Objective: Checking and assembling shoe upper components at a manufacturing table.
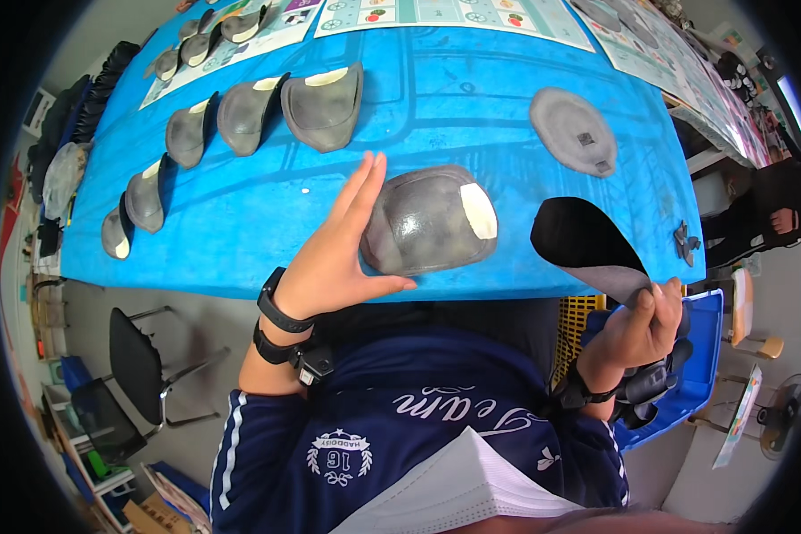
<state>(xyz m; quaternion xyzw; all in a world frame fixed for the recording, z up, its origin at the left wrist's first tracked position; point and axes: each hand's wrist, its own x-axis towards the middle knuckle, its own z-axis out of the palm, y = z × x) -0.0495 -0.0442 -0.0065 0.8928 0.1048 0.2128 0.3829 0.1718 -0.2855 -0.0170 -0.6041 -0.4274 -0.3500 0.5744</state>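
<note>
Hands at work over a blue surface (240,240), seen from above by a head camera, so we look down past a dark blue sports shirt and a white face mask at the bottom edge.

Our left hand (338,254) is open, fingers straight and pressed together, the palm laid against the left side of a domed grey moulded piece (423,222). This piece sits on the surface near its front edge, directly ahead of us, with a pale cream patch at its right end. The flat hand seems to steady it, or square it up, so it does not slide.

Our right hand (645,320) is raised just off the front edge, to the right. Its thumb and fingertips pinch the narrow end of a thin black insole-shaped sheet (578,236), which fans upward and leftward over the surface, towards the domed piece. Pinching only the tip leaves most of the sheet free.

Further away, a flat grey oval pad (574,132) lies alone to the right. Along the left, a curving row of similar grey moulded pieces (240,114) stands in order, largest nearest the middle, which suggests they are sorted by size. Printed sheets (454,16) line the far edge. A small dark clip-like object (685,242) rests by the right edge. A black chair (138,365) stands on the floor, lower left.
</note>
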